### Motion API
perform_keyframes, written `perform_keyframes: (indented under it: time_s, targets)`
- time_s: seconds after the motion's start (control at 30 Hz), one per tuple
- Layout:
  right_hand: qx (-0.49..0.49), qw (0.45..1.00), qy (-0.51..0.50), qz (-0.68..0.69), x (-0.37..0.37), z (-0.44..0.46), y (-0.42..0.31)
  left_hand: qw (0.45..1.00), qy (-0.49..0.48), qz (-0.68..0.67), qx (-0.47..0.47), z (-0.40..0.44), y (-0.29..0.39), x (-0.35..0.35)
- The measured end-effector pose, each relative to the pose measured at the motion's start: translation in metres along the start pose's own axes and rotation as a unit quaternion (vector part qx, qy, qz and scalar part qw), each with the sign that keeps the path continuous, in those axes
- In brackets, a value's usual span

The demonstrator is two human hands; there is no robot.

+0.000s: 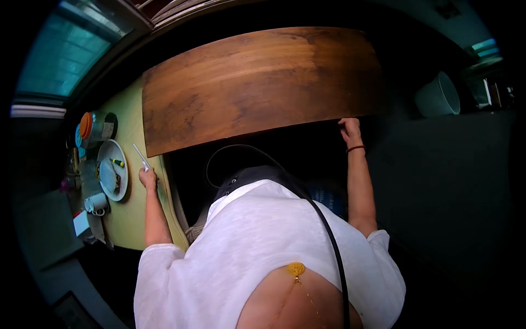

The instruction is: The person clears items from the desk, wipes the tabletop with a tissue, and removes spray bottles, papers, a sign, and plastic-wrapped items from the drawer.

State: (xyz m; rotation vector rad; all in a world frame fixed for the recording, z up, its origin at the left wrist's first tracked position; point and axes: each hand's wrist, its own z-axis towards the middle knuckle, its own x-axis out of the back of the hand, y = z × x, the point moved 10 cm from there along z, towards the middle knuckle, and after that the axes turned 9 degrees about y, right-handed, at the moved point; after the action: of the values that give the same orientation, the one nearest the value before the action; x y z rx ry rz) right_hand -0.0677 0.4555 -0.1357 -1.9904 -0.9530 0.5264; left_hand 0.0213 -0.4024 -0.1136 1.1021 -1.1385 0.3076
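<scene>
A broad brown wooden board (263, 88) lies across the upper middle, its left end over a pale green tabletop (131, 214). My left hand (148, 177) is closed around the pale handle of a thin, light-coloured tool (140, 155), which points up and away, left of the board's near corner. At the board's near right edge is my right hand (350, 131), its fingers curled in; what they hold, if anything, is too small to make out. A dark red band circles the right wrist.
On the left, a white plate (121, 185) holds a yellow-and-black tool (117, 162). Around it are an orange-lidded jar (86, 125), a white mug (97, 203) and a white box (82, 224). A black cable (326, 225) crosses my body. A pale bucket (446, 94) stands far right.
</scene>
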Motion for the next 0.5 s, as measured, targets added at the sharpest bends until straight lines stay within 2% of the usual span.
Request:
perform_keyframes:
  time_s: [0.07, 0.1, 0.13, 0.17, 0.2, 0.27, 0.33, 0.5]
  targets:
    - [0.016, 0.997, -0.043, 0.056, -0.010, -0.008, -0.002, 0.990, -0.022, -0.136, 0.022, -0.044, 0.037, 0.012]
    - [0.005, 0.996, -0.083, 0.029, -0.009, -0.001, 0.010, 0.985, -0.016, -0.169, -0.018, -0.047, 0.041, 0.012]
    - [0.017, 0.997, -0.069, -0.041, -0.007, -0.011, 0.008, 0.982, -0.017, -0.188, -0.018, -0.064, 0.056, 0.018]
    - [-0.037, 0.984, -0.119, -0.130, -0.018, -0.017, 0.021, 0.970, -0.053, -0.235, 0.044, -0.072, 0.057, 0.009]
    - [-0.048, 0.964, -0.178, -0.192, -0.035, -0.042, 0.020, 0.960, -0.071, -0.264, 0.057, -0.089, 0.073, 0.012]
    - [-0.068, 0.931, -0.295, -0.203, -0.072, -0.090, 0.030, 0.947, -0.107, -0.302, 0.032, -0.108, 0.094, 0.010]
    - [-0.070, 0.903, -0.385, -0.178, -0.116, -0.140, 0.031, 0.883, -0.187, -0.426, 0.060, -0.144, 0.132, 0.015]
    - [0.010, 0.820, -0.541, -0.185, -0.246, -0.266, 0.009, 0.757, -0.365, -0.538, 0.058, -0.211, 0.215, 0.020]
